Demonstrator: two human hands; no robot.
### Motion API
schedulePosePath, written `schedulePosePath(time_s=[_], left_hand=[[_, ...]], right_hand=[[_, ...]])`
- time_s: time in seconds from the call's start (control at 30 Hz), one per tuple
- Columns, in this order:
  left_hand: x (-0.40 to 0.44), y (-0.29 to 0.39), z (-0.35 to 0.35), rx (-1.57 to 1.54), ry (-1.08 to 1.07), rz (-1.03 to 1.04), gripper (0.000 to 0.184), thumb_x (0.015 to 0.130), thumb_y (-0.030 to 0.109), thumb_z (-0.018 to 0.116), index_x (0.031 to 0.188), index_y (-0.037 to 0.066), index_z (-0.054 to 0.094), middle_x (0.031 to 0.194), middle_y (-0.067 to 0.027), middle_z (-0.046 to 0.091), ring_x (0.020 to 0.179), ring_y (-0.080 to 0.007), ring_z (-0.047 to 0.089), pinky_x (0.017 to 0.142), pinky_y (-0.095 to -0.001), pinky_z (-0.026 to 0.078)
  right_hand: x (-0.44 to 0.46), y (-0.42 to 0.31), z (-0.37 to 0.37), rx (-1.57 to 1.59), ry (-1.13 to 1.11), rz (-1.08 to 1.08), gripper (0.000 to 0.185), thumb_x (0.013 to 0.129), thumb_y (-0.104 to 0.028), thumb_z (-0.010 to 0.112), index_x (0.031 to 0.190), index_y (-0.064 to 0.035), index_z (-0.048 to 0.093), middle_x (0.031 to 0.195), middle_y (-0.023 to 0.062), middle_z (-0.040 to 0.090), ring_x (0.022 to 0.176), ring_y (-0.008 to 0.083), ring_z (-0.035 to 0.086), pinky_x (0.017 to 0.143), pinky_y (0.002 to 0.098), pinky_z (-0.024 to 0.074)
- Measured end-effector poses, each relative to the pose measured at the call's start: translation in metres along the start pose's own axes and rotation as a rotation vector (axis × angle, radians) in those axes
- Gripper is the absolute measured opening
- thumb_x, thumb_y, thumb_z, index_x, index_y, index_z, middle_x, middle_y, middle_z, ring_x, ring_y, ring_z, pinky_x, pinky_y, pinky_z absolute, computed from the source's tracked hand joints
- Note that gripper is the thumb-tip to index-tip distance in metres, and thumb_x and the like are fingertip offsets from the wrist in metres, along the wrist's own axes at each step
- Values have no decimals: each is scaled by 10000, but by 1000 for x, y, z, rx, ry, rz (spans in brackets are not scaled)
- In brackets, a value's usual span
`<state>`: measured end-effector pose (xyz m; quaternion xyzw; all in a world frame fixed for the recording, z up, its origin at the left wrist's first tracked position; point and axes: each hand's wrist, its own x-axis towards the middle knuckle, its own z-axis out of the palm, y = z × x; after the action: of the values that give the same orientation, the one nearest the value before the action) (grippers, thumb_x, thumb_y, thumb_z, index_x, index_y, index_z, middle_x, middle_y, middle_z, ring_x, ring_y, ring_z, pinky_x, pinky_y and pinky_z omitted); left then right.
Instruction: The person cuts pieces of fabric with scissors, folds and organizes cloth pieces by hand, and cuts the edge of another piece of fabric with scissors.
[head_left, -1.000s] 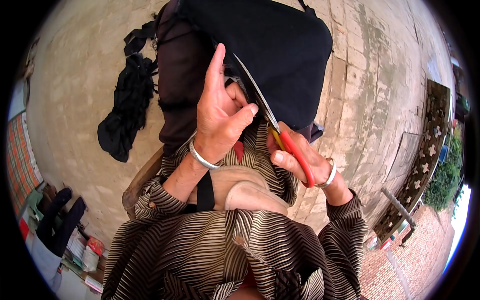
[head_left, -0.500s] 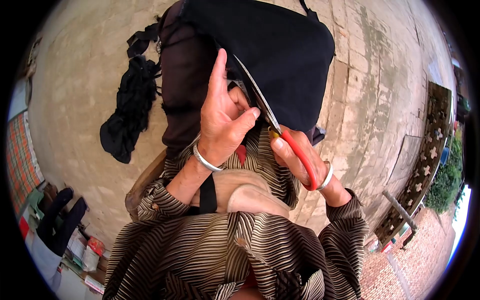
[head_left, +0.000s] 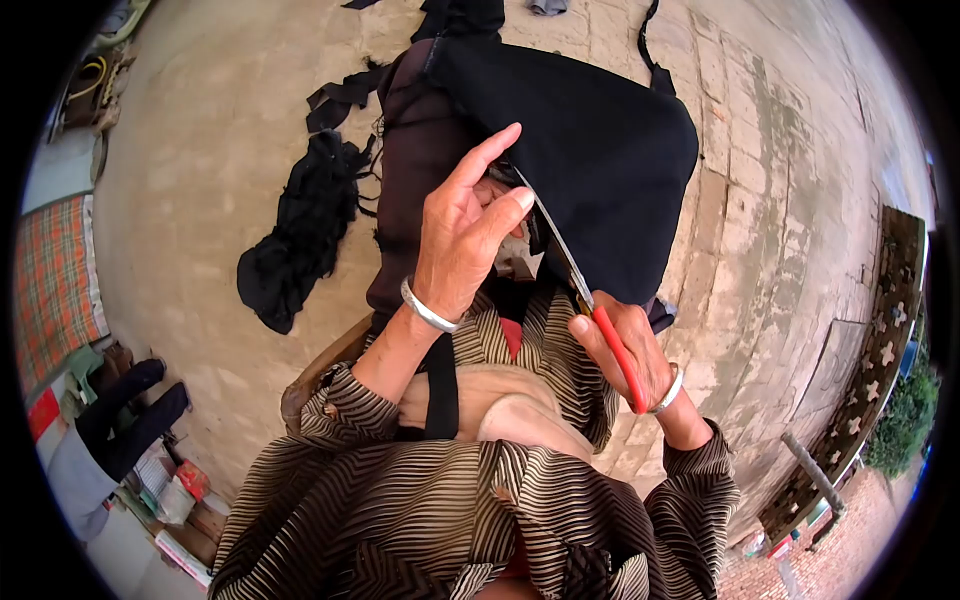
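My right hand (head_left: pixel 632 352) is wrapped round the red handle of a pair of scissors (head_left: pixel 612 345). Their long blade points up and left along the edge of the black cloth (head_left: pixel 610 170) spread over my lap. At that edge is my left hand (head_left: pixel 462 240), index finger stretched along the cloth and thumb beside the blade tip. Its other fingers curl under, seemingly pinching the cloth edge; the grip is partly hidden. Dark brown fabric (head_left: pixel 410 180) covers my leg on the left.
A frayed black cloth piece (head_left: pixel 300 230) and a black strip (head_left: pixel 345 98) lie on the paved ground (head_left: pixel 190 200). A plaid cloth (head_left: pixel 58 285) is at far left, above a person's dark-clad legs (head_left: pixel 125 420). A pierced low wall (head_left: pixel 860 400) runs along the right.
The view has shifted, so everything sits lower and further right. My left thumb has moved up nearer the scissors' tip, and the index finger leans further right.
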<state>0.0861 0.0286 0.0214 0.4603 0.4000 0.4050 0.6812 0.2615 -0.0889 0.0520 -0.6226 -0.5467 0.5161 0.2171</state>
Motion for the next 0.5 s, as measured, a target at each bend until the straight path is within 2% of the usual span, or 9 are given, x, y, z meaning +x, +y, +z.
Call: schedulePosePath(time_s=[0.07,0.17,0.23,0.27,0.33,0.5], left_hand=[[7,0,2,32,36,7,428,903,101,629,1310,4,541,734,16,574,628,-36,496,600,-184,421],[8,0,3,60,67,-41,406,898,151,619,1272,-4,578,754,3,570,646,-70,519,626,-208,428],[7,-1,5,58,106,-21,352,913,123,596,1238,-11,602,759,8,575,658,-66,535,618,-202,434],[9,-2,3,56,106,3,341,915,102,585,1237,-11,603,763,6,578,666,-67,539,625,-207,440],[10,-5,1,63,99,53,327,917,54,561,1234,-13,605,786,-2,586,690,-71,545,649,-218,456],[7,-6,-1,63,42,18,335,912,68,579,1234,-21,602,817,-12,599,719,-75,552,665,-215,457]], right_hand=[[-2,1,0,-27,5,21,491,955,-357,568,682,26,429,518,194,355,481,364,432,494,407,346],[-4,1,0,-34,-1,47,500,957,-369,562,680,29,438,516,195,351,488,365,430,503,407,352],[-6,0,1,27,-20,73,511,960,-378,557,669,27,445,518,188,343,482,338,408,508,404,350],[-5,0,1,90,-29,82,514,963,-382,554,664,24,453,526,163,336,493,293,388,521,392,350],[-6,2,3,146,-35,102,510,965,-380,552,667,23,458,535,153,337,504,277,386,529,385,350],[-9,2,6,216,-42,161,488,969,-372,553,685,18,478,562,129,342,532,235,378,551,362,355]])
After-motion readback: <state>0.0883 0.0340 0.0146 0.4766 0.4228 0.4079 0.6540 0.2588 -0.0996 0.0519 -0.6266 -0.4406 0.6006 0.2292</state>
